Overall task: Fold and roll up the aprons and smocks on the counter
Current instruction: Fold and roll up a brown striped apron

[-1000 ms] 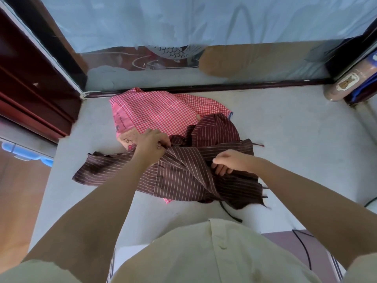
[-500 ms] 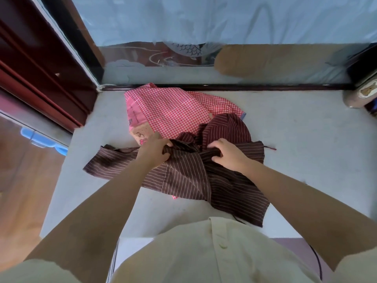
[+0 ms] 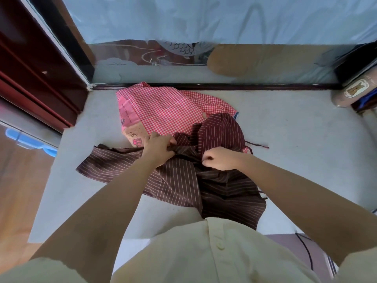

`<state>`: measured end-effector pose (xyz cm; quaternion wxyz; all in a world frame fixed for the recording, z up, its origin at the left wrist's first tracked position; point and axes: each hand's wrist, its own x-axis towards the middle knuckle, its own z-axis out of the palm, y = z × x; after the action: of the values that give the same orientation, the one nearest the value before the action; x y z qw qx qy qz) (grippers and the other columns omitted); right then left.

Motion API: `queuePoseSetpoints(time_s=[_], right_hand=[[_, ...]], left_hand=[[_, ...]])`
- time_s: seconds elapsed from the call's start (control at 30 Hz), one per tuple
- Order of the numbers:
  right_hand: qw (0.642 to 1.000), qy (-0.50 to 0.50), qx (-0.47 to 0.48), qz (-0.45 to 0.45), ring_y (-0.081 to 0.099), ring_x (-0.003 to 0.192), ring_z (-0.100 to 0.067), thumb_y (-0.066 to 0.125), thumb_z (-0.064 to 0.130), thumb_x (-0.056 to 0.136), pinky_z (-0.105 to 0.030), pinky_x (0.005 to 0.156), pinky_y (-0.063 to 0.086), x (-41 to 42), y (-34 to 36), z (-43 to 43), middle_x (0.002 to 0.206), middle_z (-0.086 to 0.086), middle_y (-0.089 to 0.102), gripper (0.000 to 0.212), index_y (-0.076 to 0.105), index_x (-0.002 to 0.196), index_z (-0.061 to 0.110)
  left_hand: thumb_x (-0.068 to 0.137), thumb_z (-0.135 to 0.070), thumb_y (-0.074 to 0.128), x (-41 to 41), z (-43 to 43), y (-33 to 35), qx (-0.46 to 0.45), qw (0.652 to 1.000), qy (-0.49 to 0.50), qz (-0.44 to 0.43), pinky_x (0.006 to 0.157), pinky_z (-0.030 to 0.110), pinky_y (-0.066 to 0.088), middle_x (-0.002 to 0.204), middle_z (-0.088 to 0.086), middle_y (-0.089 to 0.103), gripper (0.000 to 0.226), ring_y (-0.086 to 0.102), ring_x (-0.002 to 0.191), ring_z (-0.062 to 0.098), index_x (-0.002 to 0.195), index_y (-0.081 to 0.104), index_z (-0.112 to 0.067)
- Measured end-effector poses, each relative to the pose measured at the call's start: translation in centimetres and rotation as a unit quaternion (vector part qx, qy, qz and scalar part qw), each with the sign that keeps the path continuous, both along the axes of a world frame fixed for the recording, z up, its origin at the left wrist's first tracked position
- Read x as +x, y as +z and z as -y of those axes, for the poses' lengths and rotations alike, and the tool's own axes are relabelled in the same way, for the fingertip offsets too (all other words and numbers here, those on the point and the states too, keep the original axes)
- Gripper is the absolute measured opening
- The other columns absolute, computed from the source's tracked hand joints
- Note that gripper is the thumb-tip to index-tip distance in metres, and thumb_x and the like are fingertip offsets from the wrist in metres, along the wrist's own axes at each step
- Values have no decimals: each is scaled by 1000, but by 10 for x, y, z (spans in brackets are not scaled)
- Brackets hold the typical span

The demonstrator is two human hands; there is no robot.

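- Both hands sit on the same garment in the head view. The left hand (image 3: 161, 149) has its fingers curled round a bunched ridge of the brown striped apron (image 3: 177, 180), near the cloth's far edge.
- The right hand (image 3: 219, 160) is closed into a loose fist, with fingertips and thumb pinching a fold of the same striped cloth just right of the left hand. The two hands are close together but do not touch.
- The brown striped apron lies crumpled in the middle of the pale grey tabletop (image 3: 295, 139). One flat flap stretches out to the left, a darker mass hangs towards the near edge, and a rounded hump rises behind the right hand.
- A thin dark tie string (image 3: 258, 145) trails from the hump out to the right across the tabletop.
- The red checked apron (image 3: 163, 109) lies farther back, against the rear edge. Its near part is tucked under the striped one, and a pink cartoon patch (image 3: 133, 137) shows beside the left hand.
- Behind the tabletop stands a glass panel (image 3: 183, 50) etched with a fish.
- At the right rear corner rests a brown roll with a bear label (image 3: 352, 91).
- At the bottom is the person's cream buttoned shirt (image 3: 204, 252), with a black cable (image 3: 306, 249) to its right.
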<state>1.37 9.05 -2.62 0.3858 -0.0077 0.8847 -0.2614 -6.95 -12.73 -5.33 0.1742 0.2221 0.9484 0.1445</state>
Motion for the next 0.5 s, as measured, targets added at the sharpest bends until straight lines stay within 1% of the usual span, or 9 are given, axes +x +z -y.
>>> queuePoseSetpoints(time_s=[0.07, 0.13, 0.2, 0.27, 0.3, 0.33, 0.4, 0.43, 0.5], right_hand=[[996, -21, 66, -51, 58, 115, -24, 51, 35, 99, -40, 98, 48, -3, -9, 1, 130, -8, 60, 43, 53, 135, 13], [995, -14, 81, -47, 53, 123, -26, 59, 39, 94, -41, 102, 46, -4, -16, 3, 136, -7, 56, 52, 50, 139, 14], [995, 4, 65, -76, 49, 119, -20, 67, 40, 88, -37, 102, 42, -4, -19, 5, 127, -2, 58, 43, 63, 126, 20], [994, -6, 1, -111, 44, 107, -13, 70, 32, 86, -34, 95, 37, -5, -16, 9, 111, 5, 57, 17, 70, 101, 24], [994, -42, -58, -88, 46, 99, -12, 68, 26, 87, -32, 89, 38, -4, -14, 9, 102, 7, 58, 6, 67, 92, 24], [987, -89, -124, -43, 49, 88, -12, 64, 21, 88, -31, 81, 40, -4, -10, 12, 93, 6, 57, 3, 62, 87, 22], [962, -181, -193, 61, 49, 75, -14, 54, 19, 91, -28, 66, 41, -4, -3, 14, 85, 1, 54, 3, 56, 88, 19], [954, -208, -185, 112, 52, 77, -16, 50, 20, 92, -28, 64, 42, -3, -1, 14, 90, -2, 56, 8, 57, 95, 19], [955, -199, -125, 180, 59, 91, -22, 46, 21, 93, -32, 73, 50, -2, 2, 10, 107, -5, 62, 24, 60, 112, 23]], left_hand=[[88, -23, 63, -2, 4, 0, 77, 997, -7, 13, 94, 42, 32, 81, -12, 58, 13, 44, 101, 20, 101, 68, -23], [90, -14, 60, -5, 12, 1, 205, 975, 17, 82, 74, 34, 40, 69, -9, 59, 10, 49, 77, 14, 88, 69, -20], [91, -7, 56, -5, 18, 9, 283, 948, 67, 132, 61, 27, 41, 66, -3, 61, 15, 50, 61, 9, 84, 68, -13], [92, -5, 52, -5, 20, 15, 303, 938, 99, 134, 56, 25, 38, 66, 3, 59, 15, 48, 58, 12, 87, 66, -7], [93, -4, 50, -6, 20, 18, 305, 938, 109, 126, 55, 25, 37, 67, 5, 58, 15, 47, 57, 14, 88, 65, -5], [93, -3, 49, -7, 20, 19, 306, 937, 121, 116, 53, 22, 37, 67, 4, 58, 16, 47, 56, 12, 89, 64, -5], [93, -3, 51, -10, 20, 21, 304, 937, 134, 110, 50, 16, 37, 66, -1, 59, 15, 47, 51, 6, 90, 65, -7], [91, -5, 54, -11, 20, 21, 299, 938, 131, 112, 50, 16, 38, 66, -3, 60, 13, 48, 51, 4, 90, 66, -9], [87, -11, 66, -14, 19, 22, 295, 942, 111, 118, 55, 20, 43, 70, -5, 64, 6, 54, 57, 4, 88, 69, -15]])
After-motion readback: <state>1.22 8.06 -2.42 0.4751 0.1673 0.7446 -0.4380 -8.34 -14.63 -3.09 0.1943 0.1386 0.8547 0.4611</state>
